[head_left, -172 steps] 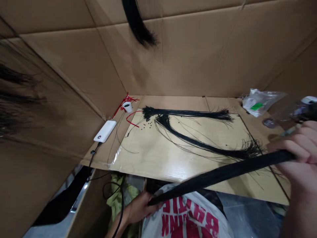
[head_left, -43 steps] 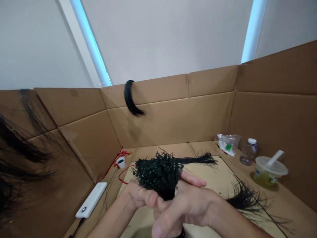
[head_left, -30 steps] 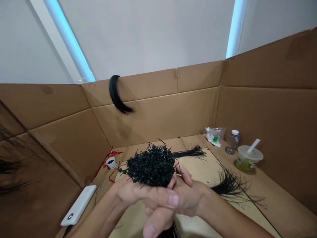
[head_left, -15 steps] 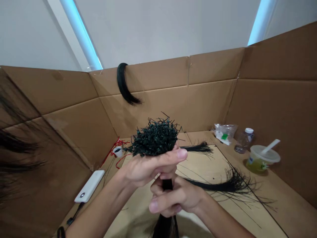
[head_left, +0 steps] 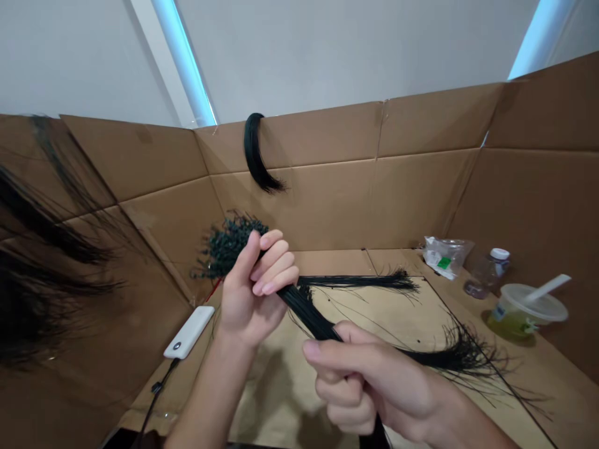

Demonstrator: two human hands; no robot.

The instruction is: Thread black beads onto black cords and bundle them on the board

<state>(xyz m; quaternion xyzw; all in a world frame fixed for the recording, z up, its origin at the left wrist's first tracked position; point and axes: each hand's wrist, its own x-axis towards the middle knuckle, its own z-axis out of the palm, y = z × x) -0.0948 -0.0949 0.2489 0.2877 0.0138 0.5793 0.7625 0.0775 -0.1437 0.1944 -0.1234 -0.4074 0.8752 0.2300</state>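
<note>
The left hand (head_left: 262, 287) is curled around the black bundle (head_left: 306, 312), just under its knotted, bristly head (head_left: 229, 246), its palm turned back toward the wearer and its thumb lying up against the head. Below it and to its right, the right hand (head_left: 360, 380) wraps the lower shaft, thumb laid across the strands and fingers folded underneath. So the bundle hangs in the air between the two, above the surface (head_left: 281, 399), slanting down from left hand to right, its tail dropping out beneath the right hand. From where I stand the strands look light, smooth and springy, likely to slide on one another if gripped loosely; the knots look the more delicate part. The narrow neck by the left hand seems the surest place to hold. Both forearms reach up from below, the left steep, the right lower and more slanted.
</note>
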